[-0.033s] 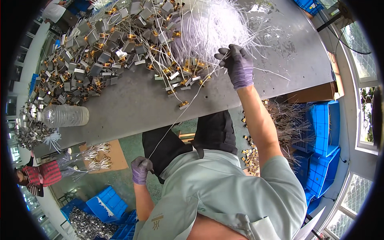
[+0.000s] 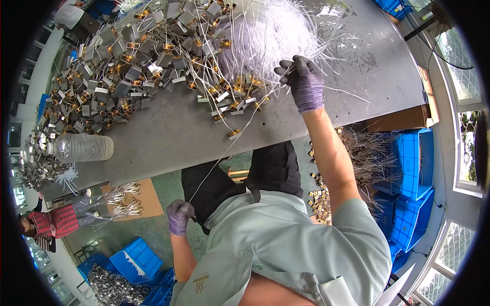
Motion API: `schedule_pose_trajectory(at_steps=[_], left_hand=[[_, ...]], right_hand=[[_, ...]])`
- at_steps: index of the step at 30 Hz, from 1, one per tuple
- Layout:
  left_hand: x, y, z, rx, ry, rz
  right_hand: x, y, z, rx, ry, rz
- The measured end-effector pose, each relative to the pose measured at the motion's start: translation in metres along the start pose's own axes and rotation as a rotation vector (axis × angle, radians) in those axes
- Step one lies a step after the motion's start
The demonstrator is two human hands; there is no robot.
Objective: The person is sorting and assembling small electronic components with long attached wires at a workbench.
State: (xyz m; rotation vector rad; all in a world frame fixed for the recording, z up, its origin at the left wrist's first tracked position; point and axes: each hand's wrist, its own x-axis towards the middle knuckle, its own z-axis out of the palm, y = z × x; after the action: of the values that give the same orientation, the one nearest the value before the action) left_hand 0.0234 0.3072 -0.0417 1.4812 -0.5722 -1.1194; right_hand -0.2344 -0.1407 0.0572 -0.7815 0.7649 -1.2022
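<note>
A long thin pale wire (image 2: 220,161) runs slantwise between my two hands, both in purple gloves with dark fingertips. Beside my lap, my left hand (image 2: 180,217) is closed around its lower end. Over the table my right hand (image 2: 305,84) pinches the wire's upper part between thumb and fingers. Under and beyond that hand lies a heap of white wires (image 2: 275,35). To its left are small grey blocks with copper-coloured coils (image 2: 240,92) and pale leads. One lone coil piece (image 2: 234,134) lies nearer me, touching or just beside the wire.
A big pile of coil pieces (image 2: 122,76) covers the left of the grey table (image 2: 173,132). A clear plastic bottle (image 2: 84,148) lies there on its side. Blue crates (image 2: 413,163) stand at right, near bundled wire parts (image 2: 365,158). Another person (image 2: 56,222) is at far left.
</note>
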Motion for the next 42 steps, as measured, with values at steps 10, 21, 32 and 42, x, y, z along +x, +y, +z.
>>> schedule_pose_trajectory(at_steps=[10,21,32,42], left_hand=[[-0.002,-0.005,-0.007,-0.021,0.08,0.042],[0.001,-0.007,0.0,-0.013,0.066,0.027],[0.045,0.038,0.054,-0.15,0.019,0.151],[0.102,0.068,0.122,-0.231,-0.067,0.079]], right_hand=[[-0.005,-0.001,0.014,-0.054,-0.025,-0.039],[-0.015,-0.008,0.028,-0.166,-0.056,-0.143],[-0.028,-0.023,0.065,-0.164,-0.338,-0.142],[-0.06,-0.005,0.099,-0.437,-0.47,-0.094]])
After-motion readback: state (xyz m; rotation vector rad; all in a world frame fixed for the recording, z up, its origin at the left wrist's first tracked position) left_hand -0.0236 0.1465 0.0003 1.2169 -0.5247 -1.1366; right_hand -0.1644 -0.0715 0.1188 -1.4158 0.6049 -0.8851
